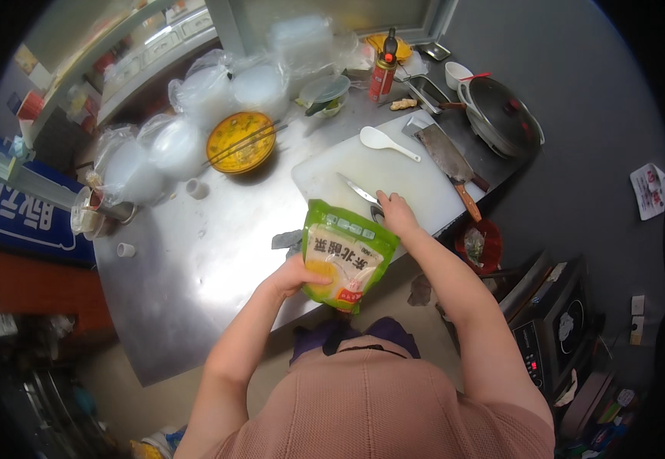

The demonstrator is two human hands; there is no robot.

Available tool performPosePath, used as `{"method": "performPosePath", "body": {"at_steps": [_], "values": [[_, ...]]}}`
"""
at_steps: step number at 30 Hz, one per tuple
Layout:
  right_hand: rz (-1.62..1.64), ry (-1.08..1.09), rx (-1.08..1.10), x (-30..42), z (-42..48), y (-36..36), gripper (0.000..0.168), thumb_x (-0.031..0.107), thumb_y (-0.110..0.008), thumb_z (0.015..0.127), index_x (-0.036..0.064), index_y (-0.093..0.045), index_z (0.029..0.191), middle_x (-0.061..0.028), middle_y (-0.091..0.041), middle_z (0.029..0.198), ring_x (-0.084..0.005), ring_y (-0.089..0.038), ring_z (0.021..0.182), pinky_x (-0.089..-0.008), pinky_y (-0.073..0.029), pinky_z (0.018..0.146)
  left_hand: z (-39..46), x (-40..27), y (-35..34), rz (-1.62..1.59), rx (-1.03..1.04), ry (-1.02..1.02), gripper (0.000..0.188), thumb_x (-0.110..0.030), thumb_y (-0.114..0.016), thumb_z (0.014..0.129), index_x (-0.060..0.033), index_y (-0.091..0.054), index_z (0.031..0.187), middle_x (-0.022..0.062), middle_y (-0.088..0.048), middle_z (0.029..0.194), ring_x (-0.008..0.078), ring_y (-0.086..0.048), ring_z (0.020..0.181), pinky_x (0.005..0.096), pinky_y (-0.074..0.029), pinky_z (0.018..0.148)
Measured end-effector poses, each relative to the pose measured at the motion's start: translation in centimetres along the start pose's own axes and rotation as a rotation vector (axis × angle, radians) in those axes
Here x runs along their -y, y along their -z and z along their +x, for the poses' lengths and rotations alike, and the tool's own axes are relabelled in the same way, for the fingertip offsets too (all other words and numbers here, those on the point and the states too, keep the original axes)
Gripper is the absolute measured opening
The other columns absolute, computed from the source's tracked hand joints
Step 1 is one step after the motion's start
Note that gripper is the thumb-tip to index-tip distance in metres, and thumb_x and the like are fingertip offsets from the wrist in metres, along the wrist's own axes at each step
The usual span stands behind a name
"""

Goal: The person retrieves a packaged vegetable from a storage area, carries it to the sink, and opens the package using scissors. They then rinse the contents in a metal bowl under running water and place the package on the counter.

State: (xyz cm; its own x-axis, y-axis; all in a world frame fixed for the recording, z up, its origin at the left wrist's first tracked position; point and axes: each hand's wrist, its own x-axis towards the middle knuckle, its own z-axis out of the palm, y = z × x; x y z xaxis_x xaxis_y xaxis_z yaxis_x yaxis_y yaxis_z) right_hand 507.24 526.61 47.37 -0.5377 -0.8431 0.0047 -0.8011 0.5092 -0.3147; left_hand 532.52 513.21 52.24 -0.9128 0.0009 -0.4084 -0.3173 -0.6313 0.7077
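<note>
My left hand [298, 275] grips a green plastic food pouch [344, 252] near its lower left, with the thumb across the printed front. The pouch bears writing and is held over the near edge of the steel table [212, 310]. On a white cutting board [332, 166] is a pair of scissors [358, 188], its blades pointing away to the left. One dark handle loop shows beside my right hand [399, 215], whose fingers are at the handles. Whether they grip the scissors I cannot tell. A white spoon [387, 142] and a cleaver [447, 158] lie farther up the board.
A yellow bowl [240, 143] with chopsticks across it stands left of the board. Behind are bagged plastic containers [206, 94], a lidded bowl [325, 94] and a gas torch [384, 72]. A lidded pot [498, 115] stands at right, an induction cooker [556, 327] below it.
</note>
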Motion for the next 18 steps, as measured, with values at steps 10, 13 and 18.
{"method": "performPosePath", "body": {"at_steps": [10, 13, 18], "values": [[1.045, -0.584, 0.54, -5.9, -0.3, 6.0, 0.026, 0.011, -0.064, 0.074, 0.002, -0.056, 0.097, -0.0071, -0.056, 0.065, -0.0125, -0.051, 0.049, -0.0247, -0.041, 0.048, 6.6, -4.0, 0.0, -0.013, -0.043, 0.052, 0.057, 0.003, -0.073, 0.061, 0.0003, -0.053, 0.114, 0.0115, -0.06, 0.108, 0.0224, -0.058, 0.099, 0.0333, -0.046, 0.089], [1.05, -0.596, 0.505, -5.8, -2.9, 13.4, 0.025, 0.009, -0.063, 0.075, 0.004, -0.054, 0.097, -0.0042, -0.053, 0.062, -0.0098, -0.049, 0.046, -0.0237, -0.04, 0.046, 8.0, -4.9, -0.7, 0.003, -0.041, 0.038, 0.058, 0.004, -0.072, 0.06, 0.0009, -0.052, 0.115, 0.0123, -0.06, 0.108, 0.0232, -0.058, 0.099, 0.0338, -0.046, 0.089], [0.804, -0.246, 0.443, -8.3, -7.9, 17.9, 0.03, 0.011, -0.062, 0.076, 0.005, -0.049, 0.103, -0.0059, -0.055, 0.072, -0.0126, -0.054, 0.063, -0.0255, -0.043, 0.058, 10.3, -6.1, -2.3, 0.008, -0.041, 0.03, 0.055, 0.003, -0.072, 0.061, 0.0009, -0.054, 0.113, 0.0118, -0.061, 0.106, 0.0226, -0.059, 0.097, 0.0332, -0.046, 0.088]]}}
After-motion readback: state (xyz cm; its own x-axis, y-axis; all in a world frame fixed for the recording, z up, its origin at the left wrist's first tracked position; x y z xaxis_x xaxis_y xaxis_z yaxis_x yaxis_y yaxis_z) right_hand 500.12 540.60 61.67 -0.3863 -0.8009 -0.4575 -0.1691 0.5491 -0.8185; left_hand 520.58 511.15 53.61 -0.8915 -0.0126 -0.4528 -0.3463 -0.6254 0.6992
